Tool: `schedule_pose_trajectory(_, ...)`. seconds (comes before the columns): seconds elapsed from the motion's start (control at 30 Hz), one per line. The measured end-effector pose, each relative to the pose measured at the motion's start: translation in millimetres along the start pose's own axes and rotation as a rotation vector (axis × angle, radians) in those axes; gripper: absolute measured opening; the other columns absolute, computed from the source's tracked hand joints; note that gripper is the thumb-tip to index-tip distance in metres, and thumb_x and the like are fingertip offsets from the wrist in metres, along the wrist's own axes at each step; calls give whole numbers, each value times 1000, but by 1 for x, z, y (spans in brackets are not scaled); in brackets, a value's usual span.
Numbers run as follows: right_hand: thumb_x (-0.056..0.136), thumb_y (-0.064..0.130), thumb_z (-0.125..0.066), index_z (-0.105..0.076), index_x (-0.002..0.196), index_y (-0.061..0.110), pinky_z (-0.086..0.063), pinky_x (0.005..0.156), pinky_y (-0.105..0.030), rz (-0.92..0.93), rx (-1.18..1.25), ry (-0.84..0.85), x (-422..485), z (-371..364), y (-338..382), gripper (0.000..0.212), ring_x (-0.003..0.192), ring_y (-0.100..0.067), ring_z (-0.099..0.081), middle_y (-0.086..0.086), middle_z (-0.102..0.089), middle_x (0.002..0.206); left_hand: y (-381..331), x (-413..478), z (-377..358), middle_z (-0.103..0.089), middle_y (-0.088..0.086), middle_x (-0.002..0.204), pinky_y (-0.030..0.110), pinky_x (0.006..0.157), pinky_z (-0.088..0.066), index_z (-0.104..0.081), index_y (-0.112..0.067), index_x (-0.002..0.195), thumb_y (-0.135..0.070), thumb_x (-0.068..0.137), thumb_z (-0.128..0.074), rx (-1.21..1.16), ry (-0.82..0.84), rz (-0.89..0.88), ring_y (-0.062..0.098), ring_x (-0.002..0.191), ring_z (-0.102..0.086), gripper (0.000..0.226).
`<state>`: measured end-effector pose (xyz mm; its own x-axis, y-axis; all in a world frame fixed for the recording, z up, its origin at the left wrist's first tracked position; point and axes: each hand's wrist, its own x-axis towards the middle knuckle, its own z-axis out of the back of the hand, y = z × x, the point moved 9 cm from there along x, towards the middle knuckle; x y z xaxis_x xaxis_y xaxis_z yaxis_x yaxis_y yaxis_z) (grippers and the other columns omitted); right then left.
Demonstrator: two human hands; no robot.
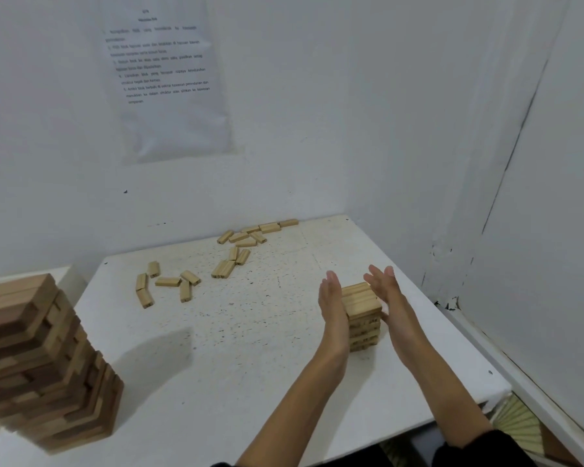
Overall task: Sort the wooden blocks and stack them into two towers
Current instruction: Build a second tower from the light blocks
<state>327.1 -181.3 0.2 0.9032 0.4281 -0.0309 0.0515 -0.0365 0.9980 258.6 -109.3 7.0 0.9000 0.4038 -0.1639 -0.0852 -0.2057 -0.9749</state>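
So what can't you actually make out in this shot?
Head view only:
- small tower: its flanks are hidden by the left hand and right hand; whether the palms touch it is unclear.
- large tower: cut off by the left edge.
- wall sheet: print too blurred to read.

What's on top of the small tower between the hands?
Nothing: the small tower is bare on top. The left hand and right hand flank it, partly hiding its sides.

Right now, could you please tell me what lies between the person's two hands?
In the head view, the small light-wood tower stands between the left hand and the right hand, both with straight fingers.
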Motion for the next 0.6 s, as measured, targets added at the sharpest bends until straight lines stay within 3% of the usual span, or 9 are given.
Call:
schedule_pose_trajectory(0.07, 86, 62, -33, -50, 130, 33, -32, 105, -33, 78, -56, 78, 3, 9, 6, 56, 127, -6, -42, 9, -52, 132, -3, 2, 16, -11, -10, 155, 43, 116, -15, -19, -32, 147, -88, 64, -35, 154, -73, -62, 14, 143, -12, 101)
schedule_pose_trajectory(0.13, 76, 76, -46, -53, 126, 40, -35, 105, -32, 118, -145, 203, 4, 13, 8, 62, 122, 6, -43, 16, -52, 130, -5, 5, 30, -12, -11, 154, 42, 114, -17, -27, -40, 139, -83, 52, -43, 294, -64, -89, 14, 143, -12, 99)
schedule_pose_trajectory(0.2, 58, 80, -59, -53, 125, 45, -33, 106, -34, 101, -222, 288, 7, 19, 4, 75, 124, 6, -41, 18, -51, 131, -4, 7, 33, -14, -10, 152, 40, 112, -19, -34, -48, 130, -78, 48, -52, 415, 27, -131, 14, 142, -10, 88)
schedule_pose_trajectory(0.3, 51, 70, -71, -53, 123, 47, -33, 106, -37, 94, -300, 334, 12, 22, 1, 78, 124, 6, -39, 20, -51, 131, 0, 11, 37, -9, -12, 151, 36, 111, -16, -36, -53, 125, -66, 47, -68, 554, 87, -160, 10, 140, -2, 85)
schedule_pose_trajectory(0.43, 54, 53, -77, -55, 123, 44, -34, 109, -41, 96, -316, 375, 13, 17, -1, 72, 128, -3, -40, 17, -52, 131, -3, 13, 37, -15, -15, 146, 33, 109, -17, -40, -56, 117, -68, 38, -67, 607, 63, -225, 3, 135, -5, 85)
schedule_pose_trajectory(0.6, 56, 51, -78, -60, 118, 41, -35, 108, -45, 110, -315, 380, 14, 13, -3, 65, 126, -10, -45, 13, -59, 125, -2, 17, 36, -26, -15, 136, 26, 100, -20, -50, -49, 112, -70, 43, -64, 601, 69, -238, 9, 133, -14, 74)
